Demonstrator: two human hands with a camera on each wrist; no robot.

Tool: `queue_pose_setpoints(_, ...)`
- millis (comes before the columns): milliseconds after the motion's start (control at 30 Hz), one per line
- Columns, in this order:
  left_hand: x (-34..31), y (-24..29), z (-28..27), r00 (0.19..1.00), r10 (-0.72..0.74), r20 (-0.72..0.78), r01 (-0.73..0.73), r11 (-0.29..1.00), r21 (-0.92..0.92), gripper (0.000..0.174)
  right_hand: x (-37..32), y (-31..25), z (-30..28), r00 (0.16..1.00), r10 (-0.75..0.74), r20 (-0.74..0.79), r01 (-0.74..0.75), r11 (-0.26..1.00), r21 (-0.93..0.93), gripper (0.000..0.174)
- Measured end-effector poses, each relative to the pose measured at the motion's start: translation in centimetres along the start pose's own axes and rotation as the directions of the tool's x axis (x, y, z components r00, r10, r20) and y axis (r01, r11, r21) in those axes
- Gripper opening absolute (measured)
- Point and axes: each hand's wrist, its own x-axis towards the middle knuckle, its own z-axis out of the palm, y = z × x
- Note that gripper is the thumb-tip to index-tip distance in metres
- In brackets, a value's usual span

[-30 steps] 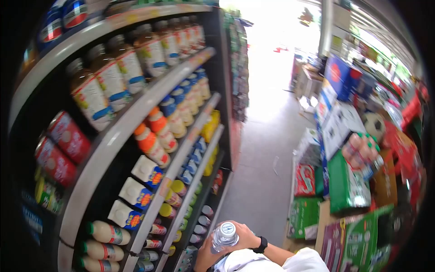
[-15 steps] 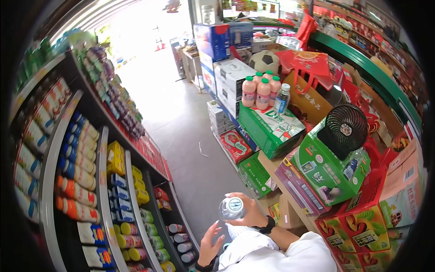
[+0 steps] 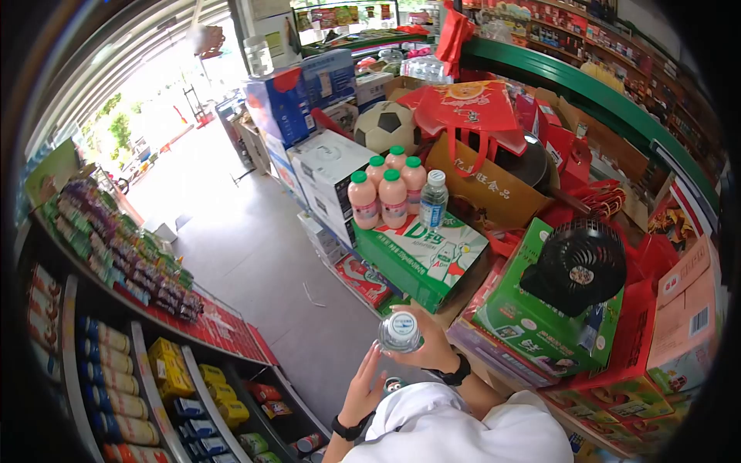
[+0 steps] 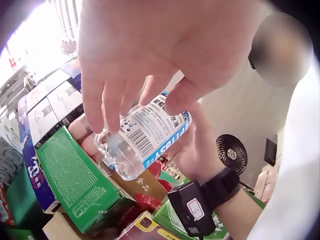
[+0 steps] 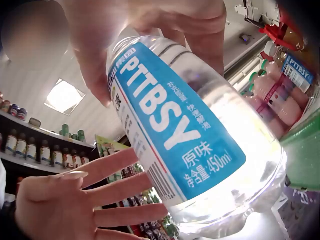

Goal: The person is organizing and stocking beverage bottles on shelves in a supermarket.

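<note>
A clear plastic bottle [image 3: 400, 333] with a white cap is in my right hand [image 3: 434, 344], whose fingers and thumb grip it near the top. The right wrist view shows its blue and white label [image 5: 175, 125] reading PTTBSY, with the bottle tilted and the base toward that camera. My left hand [image 3: 361, 392] is beside the bottle, fingers straight and spread, with the fingertips right at its side. In the left wrist view, the left palm [image 4: 165, 45] is above the bottle. Both wrists wear black bands.
At the right, a green carton [image 3: 421, 262] bears several pink bottles [image 3: 392, 193] and a similar clear bottle [image 3: 434, 207]. A black fan [image 3: 583, 266] stands on another green box. A soccer ball [image 3: 386, 127] is behind. Drink shelves line the left, beside the grey floor [image 3: 270, 255].
The view has swung right, from the shelves toward the stacked cartons. Both hands were around the bottle; the left came away, then moved back close to it. The right still holds it.
</note>
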Motion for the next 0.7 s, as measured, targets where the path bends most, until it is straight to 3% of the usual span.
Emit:
queue_pose_setpoints(100,4.7,-0.7,0.0,0.997,0.024,0.067,-0.024,1.0,0.005,0.058,2.8,2.8,-0.5,0.991,0.07,-0.111,-0.06,0.994,0.09,0.068)
queue_pose_setpoints(167,7.6,-1.4,0.4,0.991,0.109,0.084,-0.116,0.989,0.09,0.059,5.1,3.8,-1.1,0.989,0.057,-0.135,-0.051,0.997,0.049,0.068)
queue_pose_setpoints(267,11.6,-2.5,0.6,0.977,0.163,0.137,-0.174,0.981,0.08,0.06,7.7,6.4,-0.9,0.952,0.148,-0.267,-0.142,0.989,0.04,0.066)
queue_pose_setpoints(367,14.8,-3.1,0.2,0.969,0.109,0.22,-0.114,0.993,0.013,0.06,10.4,7.8,-1.1,0.928,0.203,-0.314,-0.187,0.979,0.082,0.066)
queue_pose_setpoints(467,18.0,-4.5,-0.2,0.933,0.1,0.346,-0.1,0.995,-0.019,0.061,11.9,11.5,-1.1,0.906,0.209,-0.37,-0.229,0.973,-0.012,0.067)
queue_pose_setpoints(700,25.6,-7.5,-1.5,0.861,0.166,0.48,-0.157,0.986,-0.059,0.066,16.7,14.4,-1.0,0.829,0.269,-0.49,-0.306,0.952,0.006,0.063)
